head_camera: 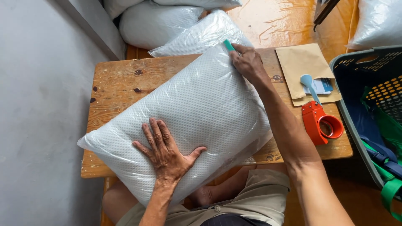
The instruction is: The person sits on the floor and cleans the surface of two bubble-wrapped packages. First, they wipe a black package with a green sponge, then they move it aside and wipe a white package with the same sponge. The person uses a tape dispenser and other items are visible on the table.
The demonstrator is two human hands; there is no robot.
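Head view. A white dotted pillow in clear plastic wrap [197,117] lies slantwise across a small wooden counter [117,79], its near end hanging past the counter's front edge over the person's lap. The left hand [167,152] lies flat and spread on the near part of the pillow, pressing down, gripping nothing. The right hand [247,60] is closed around a small green-handled tool [228,45] at the pillow's far corner; its working end is hidden against the plastic, so what kind of tool it is cannot be told.

Risks, as judged: the overhanging end could let the pillow slide off toward the lap if the left hand's pressure eases. The slick wrap may bunch or tear at the corner under the tool.

Surroundings: just right of the right forearm lie a brown paper envelope [299,62] with a light blue scoop-like item [309,83] and a card on it, and nearer, an orange tape dispenser [320,122] close to the counter's edge, liable to be knocked by the elbow. Further right stands a grey perforated basket [356,62] with green straps. Beyond the right hand, more wrapped pillows [197,35] crowd the counter's far edge, leaving little room to push the pillow forward.
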